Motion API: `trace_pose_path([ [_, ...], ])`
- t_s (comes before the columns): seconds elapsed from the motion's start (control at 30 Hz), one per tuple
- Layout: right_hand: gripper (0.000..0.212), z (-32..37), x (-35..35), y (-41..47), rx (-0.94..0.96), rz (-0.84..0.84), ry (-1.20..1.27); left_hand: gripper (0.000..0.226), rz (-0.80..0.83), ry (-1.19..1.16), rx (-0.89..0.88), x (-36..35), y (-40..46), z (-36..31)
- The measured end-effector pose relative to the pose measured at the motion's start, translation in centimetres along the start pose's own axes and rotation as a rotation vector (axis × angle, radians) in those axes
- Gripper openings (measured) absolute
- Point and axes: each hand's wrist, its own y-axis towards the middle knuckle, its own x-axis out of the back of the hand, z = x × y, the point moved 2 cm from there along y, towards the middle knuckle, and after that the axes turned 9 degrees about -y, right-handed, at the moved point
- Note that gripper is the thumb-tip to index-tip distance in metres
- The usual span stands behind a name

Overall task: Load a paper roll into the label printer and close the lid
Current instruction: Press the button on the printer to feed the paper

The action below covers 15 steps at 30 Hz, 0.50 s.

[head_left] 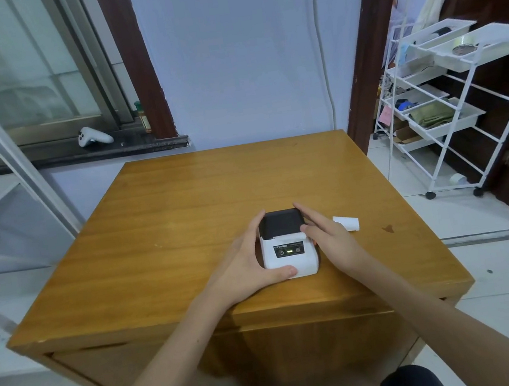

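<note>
Both hands frame a small label printer (pixel 288 247) near the front middle of a wooden table (pixel 185 222).

The printer is white with a dark lid (pixel 282 223) lying flat on its far half, and a dark panel on its near face shows a green light. The left hand (pixel 249 259) cups the printer's left side, fingers spread wide along the lid edge and the thumb pressed on the near left corner. The right hand (pixel 327 235) lies against the right side, fingers stretched out and loosely apart, fingertips at the lid's far right corner, thumb on the lid's right edge; it grips nothing else. A white paper roll (pixel 347 222) lies on the table just right of that hand. A white wire rack (pixel 449 100) stands on the floor to the right.
</note>
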Motion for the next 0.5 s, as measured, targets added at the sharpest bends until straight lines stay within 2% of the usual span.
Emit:
trace_pose_path([
  [0.5, 0.049, -0.66, -0.08, 0.07, 0.014, 0.039, -0.002, 0.123, 0.035, 0.006, 0.029, 0.01, 0.32, 0.56],
])
